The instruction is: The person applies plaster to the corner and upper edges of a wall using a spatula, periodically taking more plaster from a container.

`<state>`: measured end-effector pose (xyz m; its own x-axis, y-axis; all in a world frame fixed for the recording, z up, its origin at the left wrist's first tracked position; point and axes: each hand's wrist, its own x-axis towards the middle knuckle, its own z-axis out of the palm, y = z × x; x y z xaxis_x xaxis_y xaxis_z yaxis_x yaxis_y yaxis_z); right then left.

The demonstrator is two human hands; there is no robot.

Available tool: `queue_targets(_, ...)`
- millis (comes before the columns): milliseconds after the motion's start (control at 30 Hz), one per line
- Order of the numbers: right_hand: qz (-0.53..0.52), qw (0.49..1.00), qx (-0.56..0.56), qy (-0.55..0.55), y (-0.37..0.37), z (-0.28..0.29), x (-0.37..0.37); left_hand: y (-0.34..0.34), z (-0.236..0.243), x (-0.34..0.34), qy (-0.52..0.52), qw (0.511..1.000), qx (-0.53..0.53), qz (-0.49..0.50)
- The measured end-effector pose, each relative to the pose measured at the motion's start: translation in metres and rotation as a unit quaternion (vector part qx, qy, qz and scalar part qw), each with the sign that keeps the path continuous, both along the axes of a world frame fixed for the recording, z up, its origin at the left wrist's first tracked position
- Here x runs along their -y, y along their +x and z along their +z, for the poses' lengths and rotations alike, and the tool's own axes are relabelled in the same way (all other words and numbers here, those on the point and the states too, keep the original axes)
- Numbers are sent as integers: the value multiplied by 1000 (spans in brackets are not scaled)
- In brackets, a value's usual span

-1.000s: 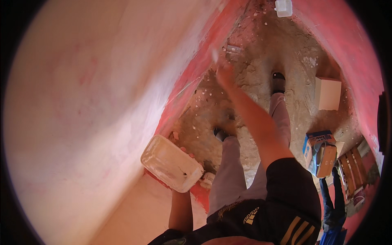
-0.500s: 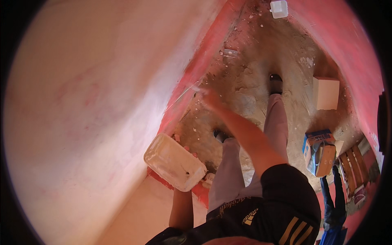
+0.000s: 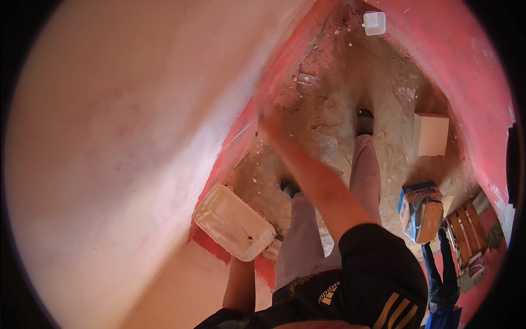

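My left forearm rises under a shallow off-white plastic tub (image 3: 233, 222), smeared with pale residue and marked by a small dark spot. My left hand is mostly hidden by it; what look like fingertips (image 3: 257, 211) show along the tub's far edge, holding it up. Stretched forward, my right hand (image 3: 269, 122) is at the red lower band (image 3: 241, 129) of the left wall. Motion smears its fingers, so whether it holds a tool cannot be made out. A thin pale line runs along the band beside it. Above the band, the wall (image 3: 109, 164) is whitish with pink patches.
The dirty floor (image 3: 329, 115) is littered with white crumbs, around my feet too. A white container (image 3: 374, 23) is in the far corner. To the right are a pale box (image 3: 431, 134), a blue-and-brown carton (image 3: 422, 211), wooden slats (image 3: 468, 233) and a person's dark-clad legs (image 3: 441, 271).
My right hand has shifted slightly left, closer to the red band. My left hand keeps the tub in nearly the same place. The whole view has shifted a little.
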<state>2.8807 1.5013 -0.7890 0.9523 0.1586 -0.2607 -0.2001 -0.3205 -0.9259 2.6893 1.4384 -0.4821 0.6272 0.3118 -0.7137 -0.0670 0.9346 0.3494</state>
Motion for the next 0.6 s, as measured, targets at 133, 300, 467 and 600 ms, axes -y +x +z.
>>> queue_targets(133, 97, 966, -93, 221, -69, 13, 34, 1, 0, -12, 68, 997, 21, -26)
queue_targets(300, -115, 965, -109, 210, 99, -19, 44, -48, -7, -26, 11, 995, 64, 73)
queue_targets(467, -44, 998, -17, 44, 13, -20, -26, -95, -14, -29, 2, 993, 82, 91)
queue_targets(600, 203, 971, -84, 93, -138, -15, -12, -125, 2, -44, -40, 992, 53, 109)
